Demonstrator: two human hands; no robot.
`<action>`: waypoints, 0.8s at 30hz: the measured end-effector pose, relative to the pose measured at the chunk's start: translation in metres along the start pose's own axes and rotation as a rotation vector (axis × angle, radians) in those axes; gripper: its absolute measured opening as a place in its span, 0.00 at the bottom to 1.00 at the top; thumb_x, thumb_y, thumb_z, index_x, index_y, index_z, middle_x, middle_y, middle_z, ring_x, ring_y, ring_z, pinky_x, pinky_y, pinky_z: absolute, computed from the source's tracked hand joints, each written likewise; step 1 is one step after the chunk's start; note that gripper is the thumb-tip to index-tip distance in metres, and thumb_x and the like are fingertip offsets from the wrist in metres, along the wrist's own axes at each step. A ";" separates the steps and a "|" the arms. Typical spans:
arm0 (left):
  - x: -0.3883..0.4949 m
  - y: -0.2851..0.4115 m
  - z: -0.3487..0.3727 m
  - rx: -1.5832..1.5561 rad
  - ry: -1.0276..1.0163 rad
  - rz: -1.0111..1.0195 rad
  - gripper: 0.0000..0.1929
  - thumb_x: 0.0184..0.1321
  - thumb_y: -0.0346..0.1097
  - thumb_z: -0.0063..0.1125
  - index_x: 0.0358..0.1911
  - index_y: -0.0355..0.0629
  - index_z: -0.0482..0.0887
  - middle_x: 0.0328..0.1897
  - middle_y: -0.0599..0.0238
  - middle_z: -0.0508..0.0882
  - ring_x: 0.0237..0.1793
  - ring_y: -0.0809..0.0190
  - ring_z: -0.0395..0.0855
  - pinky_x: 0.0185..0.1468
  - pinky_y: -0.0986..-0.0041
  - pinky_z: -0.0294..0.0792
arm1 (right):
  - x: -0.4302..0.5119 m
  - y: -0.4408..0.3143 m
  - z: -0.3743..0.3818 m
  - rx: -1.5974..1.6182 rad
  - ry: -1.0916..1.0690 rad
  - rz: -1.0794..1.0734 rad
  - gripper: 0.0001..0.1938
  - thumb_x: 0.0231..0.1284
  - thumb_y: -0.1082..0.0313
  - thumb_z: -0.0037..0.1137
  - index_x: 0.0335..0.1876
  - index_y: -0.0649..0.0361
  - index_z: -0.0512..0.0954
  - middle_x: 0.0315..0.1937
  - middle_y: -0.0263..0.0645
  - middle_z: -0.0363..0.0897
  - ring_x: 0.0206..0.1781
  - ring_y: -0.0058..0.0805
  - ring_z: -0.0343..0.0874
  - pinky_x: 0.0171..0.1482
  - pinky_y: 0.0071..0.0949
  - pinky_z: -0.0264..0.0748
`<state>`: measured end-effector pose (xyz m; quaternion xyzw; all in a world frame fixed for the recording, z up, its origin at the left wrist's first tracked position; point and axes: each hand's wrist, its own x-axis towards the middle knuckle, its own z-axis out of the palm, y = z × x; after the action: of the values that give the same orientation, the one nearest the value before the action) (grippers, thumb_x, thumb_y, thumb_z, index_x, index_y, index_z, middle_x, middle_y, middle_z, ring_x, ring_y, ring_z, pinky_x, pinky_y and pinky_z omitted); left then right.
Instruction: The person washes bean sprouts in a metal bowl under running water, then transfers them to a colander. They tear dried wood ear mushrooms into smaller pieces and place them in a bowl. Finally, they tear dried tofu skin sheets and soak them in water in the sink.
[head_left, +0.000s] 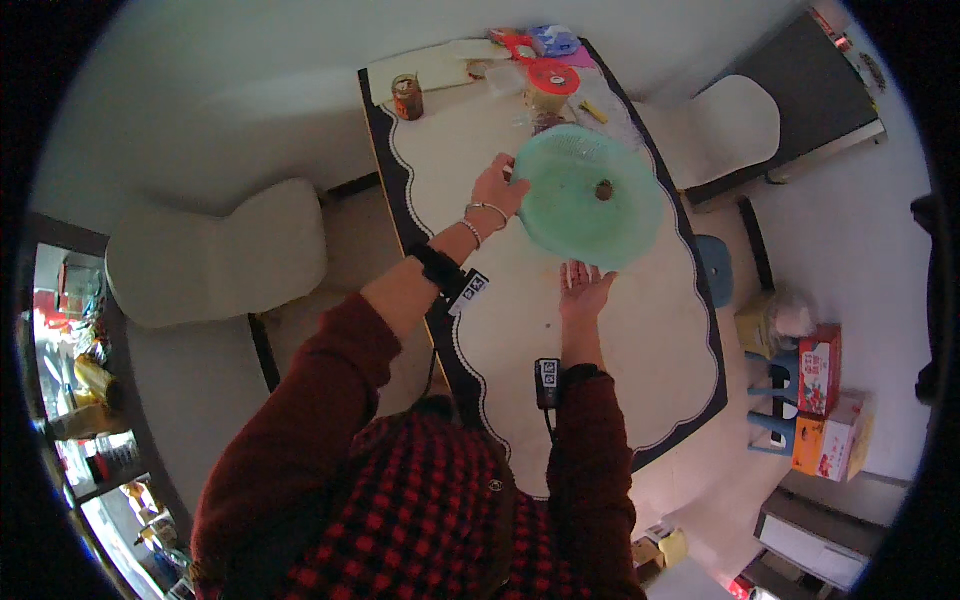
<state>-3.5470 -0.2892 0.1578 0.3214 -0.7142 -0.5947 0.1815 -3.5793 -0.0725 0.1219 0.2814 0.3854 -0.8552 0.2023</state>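
A large round green basin (559, 217), seemingly translucent plastic, is over the far half of the table, with a small dark brown spot or item (604, 190) inside it. My left hand (501, 186) grips its left rim, thumb on the near side. Just below the near rim, my right hand (585, 294) is turned palm up. Its fingertips meet the basin's edge, but whether they bear its weight is unclear. Both wrists wear black straps with small tagged devices; the left also has bracelets. The basin's underside is hidden.
A pale scalloped cloth (517, 337) covers the dark-edged table. Beyond the basin stand a red-lidded tub (553, 84), a jar (408, 97) and plastic packets (555, 41). Pale chairs (225, 247) flank the table; a blue stool (714, 270) and stacked boxes (819, 371) are at right.
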 end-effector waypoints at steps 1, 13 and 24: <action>-0.001 0.004 -0.006 -0.059 -0.013 0.003 0.22 0.51 0.37 0.58 0.49 0.40 0.69 0.37 0.52 0.81 0.34 0.55 0.82 0.32 0.65 0.75 | 0.003 -0.002 -0.004 -0.026 -0.032 -0.016 0.26 0.64 0.41 0.40 0.54 0.57 0.67 0.46 0.38 0.70 0.47 0.29 0.70 0.55 0.32 0.67; -0.025 -0.079 -0.105 -0.240 0.114 -0.166 0.25 0.56 0.36 0.55 0.58 0.42 0.65 0.52 0.53 0.75 0.44 0.57 0.78 0.37 0.67 0.77 | -0.121 -0.078 -0.153 -0.216 0.082 -0.339 0.13 0.56 0.69 0.54 0.47 0.56 0.70 0.37 0.27 0.72 0.36 0.19 0.69 0.40 0.27 0.68; -0.072 -0.097 -0.041 -0.178 -0.012 0.024 0.32 0.62 0.52 0.50 0.64 0.38 0.62 0.64 0.53 0.67 0.61 0.57 0.67 0.57 0.66 0.68 | -0.399 -0.127 -0.369 -0.313 0.646 -1.096 0.17 0.57 0.72 0.53 0.51 0.66 0.69 0.43 0.36 0.74 0.44 0.23 0.70 0.48 0.24 0.67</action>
<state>-3.4447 -0.2787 0.0822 0.2921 -0.6634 -0.6554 0.2122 -3.2278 0.3435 0.2439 0.2542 0.6343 -0.6406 -0.3503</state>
